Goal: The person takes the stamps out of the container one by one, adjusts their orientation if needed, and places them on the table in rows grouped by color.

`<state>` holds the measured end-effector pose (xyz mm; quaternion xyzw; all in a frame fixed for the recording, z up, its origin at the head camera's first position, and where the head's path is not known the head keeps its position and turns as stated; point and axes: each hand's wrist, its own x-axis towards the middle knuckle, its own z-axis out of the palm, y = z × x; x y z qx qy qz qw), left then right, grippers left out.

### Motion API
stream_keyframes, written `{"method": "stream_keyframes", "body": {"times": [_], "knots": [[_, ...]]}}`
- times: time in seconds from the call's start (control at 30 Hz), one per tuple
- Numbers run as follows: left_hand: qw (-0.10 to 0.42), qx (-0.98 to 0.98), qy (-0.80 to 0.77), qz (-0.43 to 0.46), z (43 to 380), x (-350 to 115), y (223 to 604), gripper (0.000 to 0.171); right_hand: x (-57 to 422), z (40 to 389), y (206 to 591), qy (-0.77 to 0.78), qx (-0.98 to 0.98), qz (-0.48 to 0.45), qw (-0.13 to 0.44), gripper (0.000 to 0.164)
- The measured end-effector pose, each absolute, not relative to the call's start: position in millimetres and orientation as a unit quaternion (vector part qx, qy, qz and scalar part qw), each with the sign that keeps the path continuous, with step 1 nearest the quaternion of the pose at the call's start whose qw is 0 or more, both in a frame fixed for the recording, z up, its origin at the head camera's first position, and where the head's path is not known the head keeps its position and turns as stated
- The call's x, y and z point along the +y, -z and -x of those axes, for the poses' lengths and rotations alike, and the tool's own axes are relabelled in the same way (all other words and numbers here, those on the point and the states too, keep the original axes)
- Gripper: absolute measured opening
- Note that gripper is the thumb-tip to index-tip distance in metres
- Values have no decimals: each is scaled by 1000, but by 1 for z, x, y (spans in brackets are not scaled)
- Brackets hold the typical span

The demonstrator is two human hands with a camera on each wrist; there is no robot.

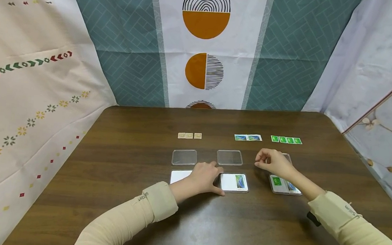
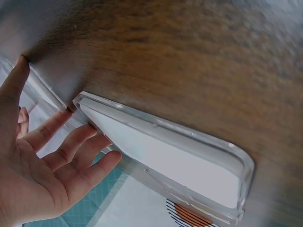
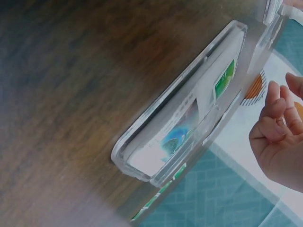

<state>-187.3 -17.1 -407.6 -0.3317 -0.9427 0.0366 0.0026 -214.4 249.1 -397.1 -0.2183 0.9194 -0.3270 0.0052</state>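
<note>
My left hand [image 1: 203, 177] reaches over the gap between two clear plastic cases, fingers spread. Its thumb and a fingertip touch the left edges of the middle case [image 1: 227, 182], which holds a white card with a blue-green stamp. Under the wrist, partly hidden, the left case [image 2: 165, 153] holds a plain white card. My right hand [image 1: 276, 163] hovers above the right case [image 1: 285, 185], fingers loosely curled, with nothing visible between them. That case's white card bears a green stamp [image 3: 225, 79] and a blue-green one.
Clear lids [image 1: 184, 157] lie behind the cases, one partly hidden by my right hand. Farther back are rows of small beige stamps [image 1: 189, 135], two blue-green stamps [image 1: 247, 137] and several green stamps [image 1: 286, 140]. Patterned cloths [image 1: 208, 43] hang behind the wooden table [image 1: 130, 133].
</note>
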Motion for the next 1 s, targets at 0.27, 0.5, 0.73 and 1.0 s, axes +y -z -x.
{"method": "stream_keyframes", "body": {"times": [0.27, 0.5, 0.73, 1.0], "knots": [[2, -942, -31, 333, 187, -18, 410, 71, 239, 209, 400, 332, 908, 251, 49, 10], [3, -943, -30, 332, 188, -18, 411, 71, 229, 205, 403, 328, 901, 277, 66, 11], [1, -942, -28, 333, 189, -17, 410, 71, 224, 205, 405, 321, 896, 291, 94, 12], [1, -944, -28, 330, 189, -16, 409, 71, 221, 206, 405, 307, 895, 301, 117, 18]]}}
